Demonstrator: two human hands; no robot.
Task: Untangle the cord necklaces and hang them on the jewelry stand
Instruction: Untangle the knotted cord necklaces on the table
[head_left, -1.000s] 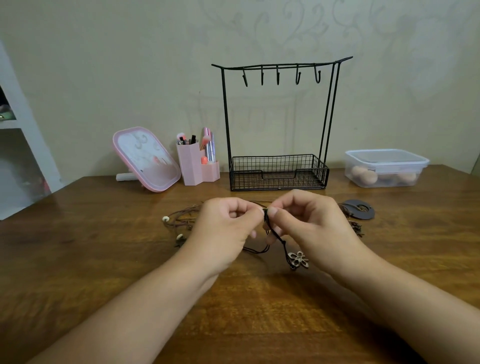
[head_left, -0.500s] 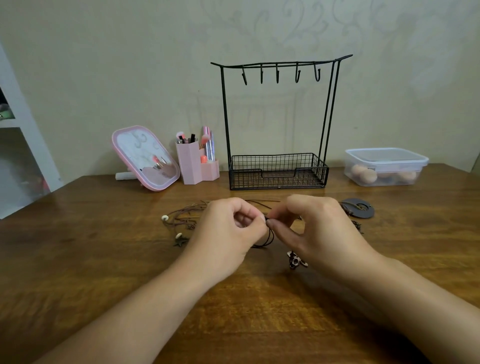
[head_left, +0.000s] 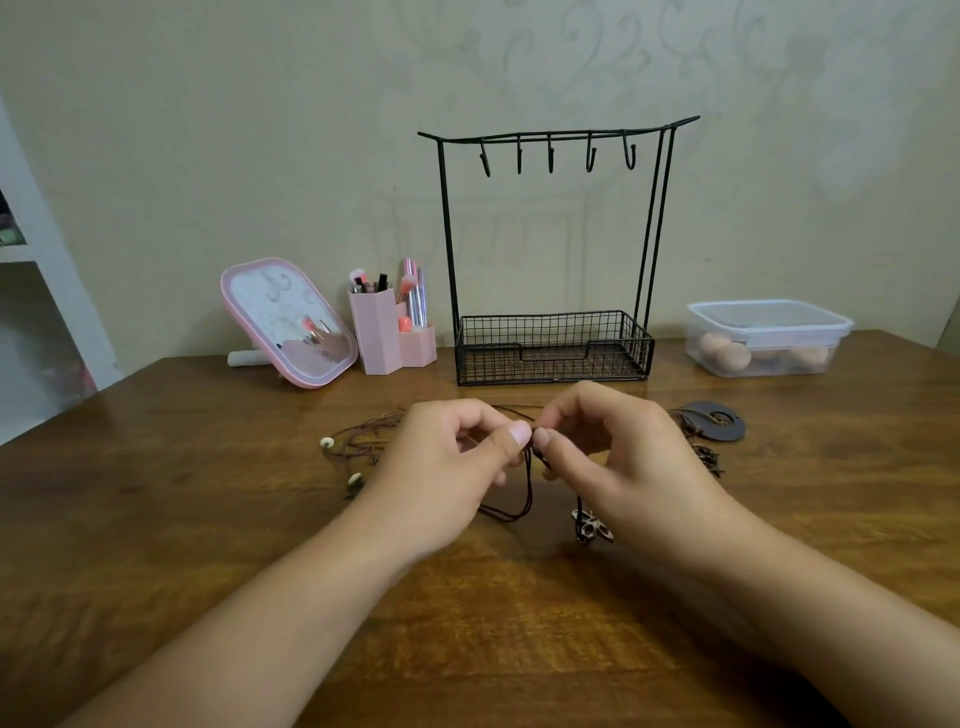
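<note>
I see both hands raised just above the worktop, knuckles up, forearms coming in from the near edge. Left hand and right hand meet thumb to thumb at centre; each grip is a tight pinch on the black cord. Other fingers curled under. Cord drops from the pinch in a loop that reaches the worktop; flower pendant lies just near-left of the right hand. Brown cords with white beads lie tangled behind the left hand. Round dark pendant sits right of the right hand. Stand at the far side, hooks bare.

Versus 0.5 s ago: hands in much the same spot, pinch unchanged. The loop under the pinch hangs longer and lower. Pendant barely shifted.
</note>
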